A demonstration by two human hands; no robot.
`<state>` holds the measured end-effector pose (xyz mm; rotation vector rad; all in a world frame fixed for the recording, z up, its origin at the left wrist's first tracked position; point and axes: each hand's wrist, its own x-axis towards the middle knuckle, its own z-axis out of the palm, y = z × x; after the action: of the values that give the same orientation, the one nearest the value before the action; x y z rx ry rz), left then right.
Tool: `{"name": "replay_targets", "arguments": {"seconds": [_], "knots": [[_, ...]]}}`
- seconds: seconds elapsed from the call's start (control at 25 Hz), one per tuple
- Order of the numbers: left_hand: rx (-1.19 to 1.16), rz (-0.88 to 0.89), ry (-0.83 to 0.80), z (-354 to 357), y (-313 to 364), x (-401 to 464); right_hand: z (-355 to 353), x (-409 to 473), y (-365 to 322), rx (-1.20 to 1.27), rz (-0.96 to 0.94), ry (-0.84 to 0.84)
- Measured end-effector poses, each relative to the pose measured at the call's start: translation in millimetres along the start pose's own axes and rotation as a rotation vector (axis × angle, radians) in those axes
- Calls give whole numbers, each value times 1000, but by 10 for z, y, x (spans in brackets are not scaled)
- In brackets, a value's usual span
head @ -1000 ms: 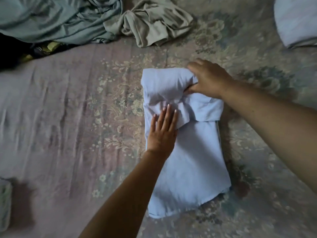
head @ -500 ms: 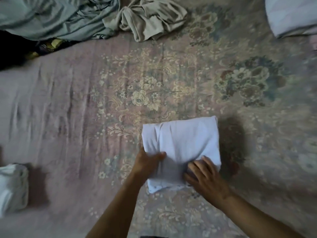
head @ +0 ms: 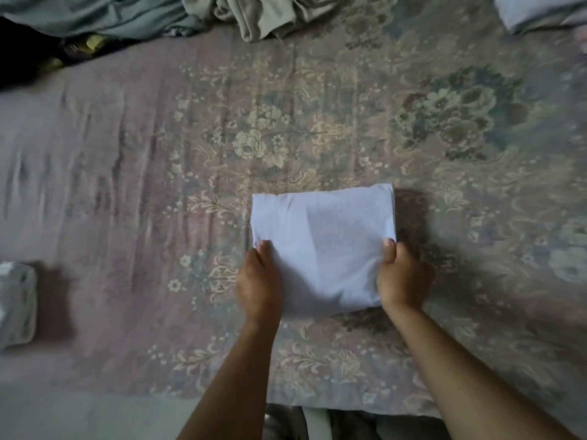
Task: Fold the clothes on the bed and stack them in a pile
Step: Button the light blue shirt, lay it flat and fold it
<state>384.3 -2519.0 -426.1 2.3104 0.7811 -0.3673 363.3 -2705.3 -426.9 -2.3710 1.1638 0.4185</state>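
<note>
Fingers of both hands clasp the folded white garment [head: 320, 246] from its two sides: the left hand [head: 259, 281] grips the edge at nine o'clock with its thumb on top, and the right hand [head: 401, 274] grips the edge at three o'clock the same way, the remaining fingers tucked beneath the cloth and hidden. Largest in view is the bed [head: 127, 185], covered in a pinkish floral spread that fills nearly everything. At eleven o'clock from the garment, along the far edge, lies a large grey-green cloth [head: 95, 14], unfolded and rumpled. Just beside it at twelve o'clock sits a beige garment [head: 270, 17], bunched in loose folds. The folded white garment rests a little below the middle of the bed, a neat rectangle, well apart from both heaps. At nine o'clock, by the left border, a pale folded bundle [head: 16, 303] is partly cut off. At one o'clock, in the far corner, a white pillow or cloth [head: 533, 7] shows only its edge. No writing, label or brand can be read on any fabric.
</note>
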Motion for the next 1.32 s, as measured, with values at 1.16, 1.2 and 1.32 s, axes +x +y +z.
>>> {"name": "replay_targets", "arguments": {"seconds": [1.16,1.2,1.32], "knots": [[580,994,19,761,-401,236,795,37,191,-413,-672,279],[585,978,4,791,-384,315,809,124,155,-408,-662,265],[588,995,7,670,-256,259,697,87,138,-331,-764,321]]}}
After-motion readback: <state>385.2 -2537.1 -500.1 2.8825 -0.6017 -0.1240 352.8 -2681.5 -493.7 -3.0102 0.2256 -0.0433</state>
